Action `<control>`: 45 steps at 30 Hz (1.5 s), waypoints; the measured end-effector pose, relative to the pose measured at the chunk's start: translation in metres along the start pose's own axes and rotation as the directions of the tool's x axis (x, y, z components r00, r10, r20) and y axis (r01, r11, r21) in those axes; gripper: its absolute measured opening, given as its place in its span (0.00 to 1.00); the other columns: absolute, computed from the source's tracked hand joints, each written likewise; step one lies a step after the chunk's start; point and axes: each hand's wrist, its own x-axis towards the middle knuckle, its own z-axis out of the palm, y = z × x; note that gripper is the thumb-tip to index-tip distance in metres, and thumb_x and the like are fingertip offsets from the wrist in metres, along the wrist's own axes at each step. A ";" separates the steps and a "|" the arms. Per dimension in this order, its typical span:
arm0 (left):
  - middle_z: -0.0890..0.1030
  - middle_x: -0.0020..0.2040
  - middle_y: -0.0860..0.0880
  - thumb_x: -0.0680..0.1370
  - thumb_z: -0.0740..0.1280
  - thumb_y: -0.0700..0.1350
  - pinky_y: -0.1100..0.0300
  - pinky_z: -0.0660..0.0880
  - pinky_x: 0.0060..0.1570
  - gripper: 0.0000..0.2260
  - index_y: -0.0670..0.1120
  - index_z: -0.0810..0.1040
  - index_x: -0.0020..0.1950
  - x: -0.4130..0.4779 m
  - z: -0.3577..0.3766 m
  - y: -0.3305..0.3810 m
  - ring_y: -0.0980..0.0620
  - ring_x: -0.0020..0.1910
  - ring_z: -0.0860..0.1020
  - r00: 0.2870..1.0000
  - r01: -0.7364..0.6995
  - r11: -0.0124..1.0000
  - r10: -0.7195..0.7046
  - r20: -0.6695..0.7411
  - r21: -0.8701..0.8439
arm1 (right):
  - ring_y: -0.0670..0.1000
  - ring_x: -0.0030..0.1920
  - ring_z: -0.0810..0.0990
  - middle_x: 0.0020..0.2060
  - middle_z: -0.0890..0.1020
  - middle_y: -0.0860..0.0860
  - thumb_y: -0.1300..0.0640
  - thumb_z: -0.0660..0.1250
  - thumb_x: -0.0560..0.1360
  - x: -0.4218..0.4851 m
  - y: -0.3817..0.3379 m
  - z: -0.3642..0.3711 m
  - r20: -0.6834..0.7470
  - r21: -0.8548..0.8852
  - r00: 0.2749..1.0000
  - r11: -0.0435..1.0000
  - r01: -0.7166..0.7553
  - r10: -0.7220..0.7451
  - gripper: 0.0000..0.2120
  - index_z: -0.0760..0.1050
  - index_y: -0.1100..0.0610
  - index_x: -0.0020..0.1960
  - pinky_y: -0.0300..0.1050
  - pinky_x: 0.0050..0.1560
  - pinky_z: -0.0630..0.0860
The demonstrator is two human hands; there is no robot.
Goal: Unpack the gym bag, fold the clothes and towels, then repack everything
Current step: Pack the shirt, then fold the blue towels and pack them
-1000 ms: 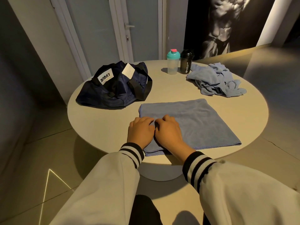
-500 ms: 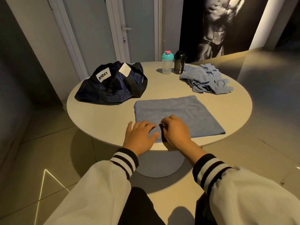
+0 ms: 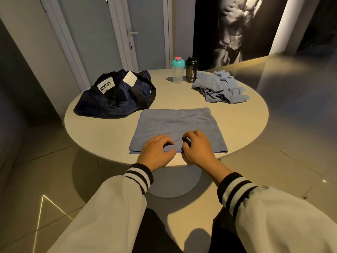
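My left hand [image 3: 156, 152] and right hand [image 3: 198, 148] were side by side at frame centre, fingers curled, pinching the towel [image 3: 175, 123] by its near edge. Towel flat on the table [image 3: 102, 136], bag [image 3: 113, 101] at upper left.

Left hand [image 3: 156, 152] and right hand [image 3: 197, 148] at blue towel [image 3: 175, 123] near edge

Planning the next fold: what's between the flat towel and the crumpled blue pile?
Nothing: only bare tabletop separates the flat towel and crumpled pile, per head view.
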 end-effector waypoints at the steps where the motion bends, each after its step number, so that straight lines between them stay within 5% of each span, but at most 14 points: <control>1: 0.79 0.53 0.57 0.75 0.69 0.49 0.55 0.77 0.56 0.09 0.55 0.78 0.55 0.000 0.000 0.001 0.55 0.52 0.76 1.000 -0.014 1.000 0.014 0.000 0.002 | 0.55 0.55 0.75 0.55 0.77 0.53 0.51 0.63 0.80 -0.001 0.003 -0.001 -0.011 -0.028 1.000 1.000 0.000 0.000 0.11 0.76 0.53 0.60 0.46 0.53 0.65; 5: 0.78 0.47 0.55 0.75 0.68 0.47 0.54 0.77 0.49 0.02 0.53 0.76 0.45 -0.001 0.001 0.005 0.52 0.47 0.77 0.999 -0.024 0.999 0.025 -0.019 0.043 | 0.54 0.52 0.75 0.54 0.77 0.53 0.51 0.61 0.81 -0.005 0.008 -0.004 -0.002 -0.039 1.000 0.999 0.010 -0.010 0.10 0.76 0.54 0.57 0.44 0.50 0.63; 8: 0.77 0.43 0.53 0.75 0.67 0.47 0.55 0.73 0.45 0.05 0.52 0.72 0.40 0.000 0.001 0.016 0.50 0.42 0.75 1.000 0.018 0.992 -0.017 -0.009 0.128 | 0.56 0.55 0.75 0.56 0.76 0.54 0.55 0.61 0.81 -0.008 0.015 -0.006 -0.015 -0.001 1.000 1.000 -0.007 0.007 0.10 0.77 0.55 0.58 0.43 0.51 0.66; 13: 0.76 0.44 0.53 0.76 0.65 0.51 0.52 0.70 0.57 0.07 0.51 0.72 0.39 0.007 0.011 0.043 0.51 0.45 0.74 0.998 0.039 0.971 -0.026 -0.058 0.235 | 0.56 0.58 0.74 0.57 0.77 0.54 0.53 0.60 0.81 -0.013 0.026 -0.014 -0.083 -0.042 0.995 0.997 -0.057 0.053 0.12 0.79 0.53 0.60 0.48 0.57 0.68; 16: 0.79 0.54 0.53 0.80 0.64 0.50 0.54 0.65 0.68 0.04 0.52 0.76 0.52 0.018 0.028 0.056 0.52 0.54 0.75 0.996 -0.061 0.988 0.070 -0.059 0.141 | 0.56 0.67 0.66 0.63 0.73 0.54 0.48 0.57 0.81 -0.014 0.033 -0.019 -0.076 -0.139 0.990 0.982 -0.127 0.117 0.14 0.76 0.49 0.62 0.54 0.64 0.62; 20: 0.66 0.78 0.50 0.84 0.56 0.54 0.51 0.54 0.76 0.21 0.54 0.66 0.78 0.033 0.051 0.073 0.48 0.77 0.62 0.983 -0.106 0.961 0.063 0.172 0.257 | 0.60 0.66 0.62 0.65 0.70 0.58 0.45 0.54 0.81 -0.012 0.047 -0.030 -0.041 -0.196 0.959 0.939 -0.281 0.279 0.15 0.73 0.48 0.62 0.55 0.62 0.60; 24: 0.57 0.82 0.49 0.85 0.51 0.56 0.46 0.50 0.76 0.22 0.57 0.60 0.80 0.042 0.067 0.090 0.45 0.79 0.55 0.972 -0.097 0.915 0.002 0.236 0.392 | 0.60 0.61 0.68 0.60 0.73 0.57 0.49 0.59 0.80 -0.001 0.054 -0.044 -0.003 -0.226 0.940 0.915 -0.334 0.343 0.13 0.74 0.50 0.63 0.52 0.57 0.63; 27: 0.55 0.82 0.49 0.85 0.51 0.56 0.45 0.48 0.76 0.23 0.58 0.59 0.80 0.048 0.074 0.097 0.43 0.79 0.53 0.964 -0.089 0.903 -0.028 0.265 0.421 | 0.60 0.51 0.75 0.54 0.72 0.55 0.55 0.62 0.79 0.008 0.059 -0.047 -0.044 -0.078 0.947 0.944 -0.321 0.319 0.08 0.76 0.54 0.57 0.48 0.48 0.68; 29: 0.61 0.80 0.48 0.85 0.53 0.53 0.45 0.52 0.77 0.21 0.56 0.64 0.79 0.052 0.075 0.096 0.43 0.78 0.58 0.968 -0.051 0.957 -0.023 0.248 0.287 | 0.57 0.43 0.75 0.49 0.69 0.50 0.58 0.60 0.80 0.011 0.061 -0.047 -0.111 0.132 0.944 0.946 -0.297 0.312 0.07 0.76 0.55 0.53 0.44 0.39 0.66; 31: 0.75 0.71 0.47 0.85 0.57 0.47 0.44 0.66 0.73 0.17 0.52 0.74 0.72 0.051 0.072 0.092 0.44 0.69 0.72 0.987 0.063 0.987 -0.040 0.155 -0.146 | 0.55 0.44 0.75 0.46 0.69 0.45 0.58 0.59 0.81 0.013 0.058 -0.048 -0.157 0.300 0.930 0.914 -0.274 0.331 0.08 0.75 0.55 0.57 0.40 0.38 0.65; 33: 0.79 0.65 0.51 0.84 0.59 0.44 0.49 0.74 0.66 0.14 0.52 0.78 0.68 0.047 0.061 0.086 0.49 0.63 0.77 0.983 0.169 0.848 -0.183 0.022 -0.502 | 0.52 0.49 0.76 0.51 0.72 0.45 0.61 0.60 0.80 0.016 0.052 -0.050 -0.205 0.292 0.940 0.933 -0.209 0.274 0.11 0.75 0.55 0.61 0.39 0.42 0.69; 38: 0.82 0.53 0.49 0.85 0.57 0.52 0.52 0.77 0.54 0.13 0.51 0.78 0.62 0.029 0.019 0.038 0.45 0.52 0.80 0.953 0.243 0.964 -0.258 -0.157 -0.109 | 0.57 0.57 0.78 0.65 0.76 0.54 0.71 0.61 0.75 0.037 0.014 -0.037 -0.253 0.262 0.963 0.965 -0.018 0.087 0.20 0.78 0.60 0.65 0.52 0.56 0.77; 42: 0.82 0.58 0.48 0.86 0.53 0.55 0.51 0.76 0.60 0.16 0.55 0.75 0.68 0.012 -0.007 0.017 0.49 0.57 0.80 0.896 0.221 0.778 -0.400 -0.192 -0.587 | 0.56 0.62 0.77 0.64 0.79 0.57 0.70 0.64 0.76 0.048 -0.050 -0.019 -0.057 0.363 0.962 0.892 0.269 -0.267 0.20 0.78 0.60 0.66 0.49 0.64 0.73; 45: 0.81 0.56 0.46 0.85 0.52 0.56 0.48 0.79 0.55 0.16 0.55 0.76 0.65 -0.003 -0.027 0.000 0.47 0.54 0.80 0.826 0.270 0.805 -0.475 -0.302 -0.529 | 0.51 0.62 0.76 0.63 0.79 0.54 0.59 0.65 0.80 0.037 -0.072 0.004 0.129 0.436 0.887 0.829 0.351 -0.444 0.16 0.76 0.55 0.68 0.43 0.64 0.71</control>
